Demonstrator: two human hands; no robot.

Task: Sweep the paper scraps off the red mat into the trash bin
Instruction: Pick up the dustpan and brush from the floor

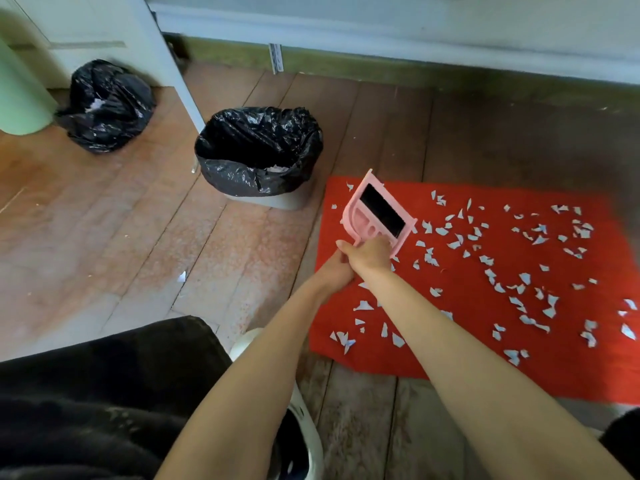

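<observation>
Head view, looking down and forward. Red mat (450,358) flat on the wooden floor (138,220), right of centre, strewn with pale blue-white paper scraps (526,278) — thickest across the middle and right, thinner along the near-left edge. All but one of the visible scraps on the mat itself.

Just beyond the mat's far-left corner, trash bin (277,202), grey-walled, upright, fitted with a black liner (258,140) folded over the rim. Mouth open; a few pale bits low inside.

Over the left part of the mat, near the bin, pink dustpan (372,233) tipped up on edge, hollow side toward the camera. Nested inside, a brush (382,211) with black bristles. Cannot tell whether the pan's lower corner touches the mat.

Left hand (332,268) at the handle end, fingers clenched round it, thumb up against the pink plastic. Right hand (370,252) crossed over the left, back toward the camera, fingers curled down onto the lower part of the pink dustpan — tips hidden, so cannot tell whether grasping the pan's handle or the brush's. Both forearms bare, reaching in from the bottom edge.

Elsewhere: one stray scrap (181,276) on the boards, well left of the mat. Far left, a bunched black sack (105,105) beside a pale green cylinder (20,95) and a white panel (156,46). At the near-left, dark fabric (104,393); beneath the forearms, a white plastic object (308,420), mostly covered.
</observation>
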